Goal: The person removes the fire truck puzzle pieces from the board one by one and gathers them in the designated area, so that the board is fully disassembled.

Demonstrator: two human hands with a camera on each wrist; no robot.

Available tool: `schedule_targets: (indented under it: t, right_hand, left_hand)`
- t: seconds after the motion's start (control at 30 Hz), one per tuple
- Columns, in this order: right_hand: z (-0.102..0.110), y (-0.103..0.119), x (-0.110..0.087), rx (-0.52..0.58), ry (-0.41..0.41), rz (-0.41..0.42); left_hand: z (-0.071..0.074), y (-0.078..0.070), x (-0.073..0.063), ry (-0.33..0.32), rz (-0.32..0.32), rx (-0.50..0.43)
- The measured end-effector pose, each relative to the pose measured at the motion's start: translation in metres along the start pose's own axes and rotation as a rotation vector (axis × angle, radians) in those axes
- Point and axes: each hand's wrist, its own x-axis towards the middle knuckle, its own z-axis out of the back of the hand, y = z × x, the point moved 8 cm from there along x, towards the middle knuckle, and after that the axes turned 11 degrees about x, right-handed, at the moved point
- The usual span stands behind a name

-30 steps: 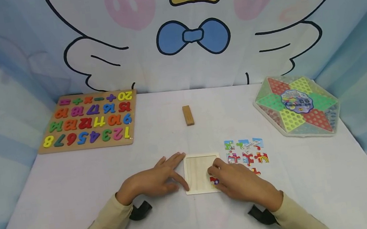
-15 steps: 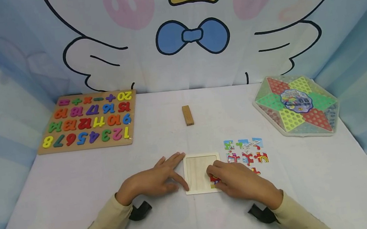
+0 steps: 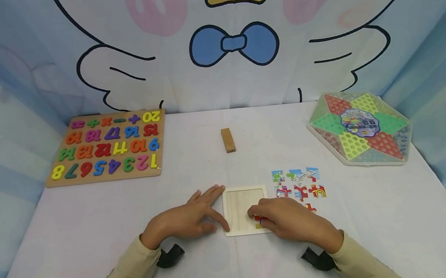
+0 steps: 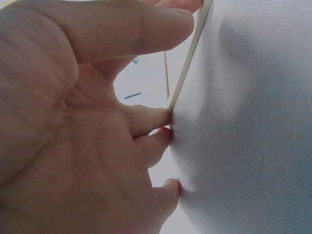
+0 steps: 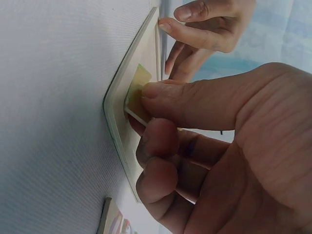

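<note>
A shallow wooden puzzle tray (image 3: pixel 239 208) lies on the white tablecloth. My left hand (image 3: pixel 192 216) rests at its left side, fingers spread, index finger and thumb at the two left corners. In the left wrist view, fingertips touch the tray's edge (image 4: pixel 189 56) and the cloth. My right hand (image 3: pixel 294 220) is over the near right corner. It pinches a small jigsaw piece (image 5: pixel 138 85) between thumb and fingers, tilted inside the tray's rim. From the head view only a bit of the piece's red and yellow-green print shows; the fingers hide the rest.
Several loose jigsaw pieces (image 3: pixel 301 192) lie in rows right of the tray, some hidden by the right hand. Behind stand a small wooden block (image 3: pixel 228 140), a number board (image 3: pixel 104 148) at the left and a hexagonal checkers box (image 3: pixel 362 130) at the right.
My right hand's fingers have shifted slightly left and lower over the piece, which stays at the tray's near right corner. My left hand has not moved.
</note>
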Motion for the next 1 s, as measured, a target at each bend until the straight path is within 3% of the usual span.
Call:
schedule_targets:
  t: [0.3, 0.47, 0.6, 0.73, 0.83, 1.0]
  right_hand:
    - [0.003, 0.001, -0.002, 0.027, 0.007, 0.037]
    - [0.030, -0.006, -0.013, 0.058, -0.068, 0.025]
    - [0.066, -0.023, -0.035, 0.049, -0.176, -0.040]
    - [0.089, -0.048, -0.064, 0.042, -0.221, -0.145]
    - [0.093, -0.066, -0.081, 0.044, -0.206, -0.206]
    - [0.082, -0.084, -0.097, 0.092, -0.119, -0.257]
  left_hand:
    - [0.000, -0.001, 0.000, 0.004, -0.001, 0.000]
    - [-0.001, -0.001, 0.000, 0.007, 0.009, -0.001]
    - [0.000, -0.001, 0.000, 0.006, 0.016, -0.001]
    - [0.000, -0.002, 0.001, 0.005, 0.017, 0.000]
    - [-0.001, -0.002, 0.001, 0.012, 0.025, -0.006]
    - [0.000, -0.003, 0.001, 0.014, 0.024, -0.010]
